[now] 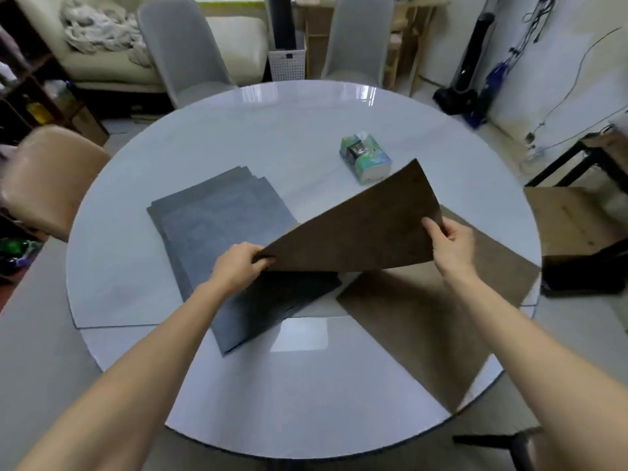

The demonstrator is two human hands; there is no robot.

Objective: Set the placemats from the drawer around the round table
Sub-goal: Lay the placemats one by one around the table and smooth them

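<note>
A brown placemat (360, 226) is lifted above the round white table (272, 130), tilted with its far corner up. My left hand (238, 265) pinches its near left corner. My right hand (448, 241) grips its right edge. Under it a second brown placemat (438, 321) lies flat at the table's right rim. A stack of grey placemats (221, 232) lies left of the centre, partly under my left hand and the raised mat.
A pack of tissues (365, 159) sits behind the raised mat. Two grey chairs (183, 49) stand at the far side, a tan chair (51, 178) at the left. A cardboard box (574, 222) is on the right, a vacuum cleaner (465, 73) by the wall.
</note>
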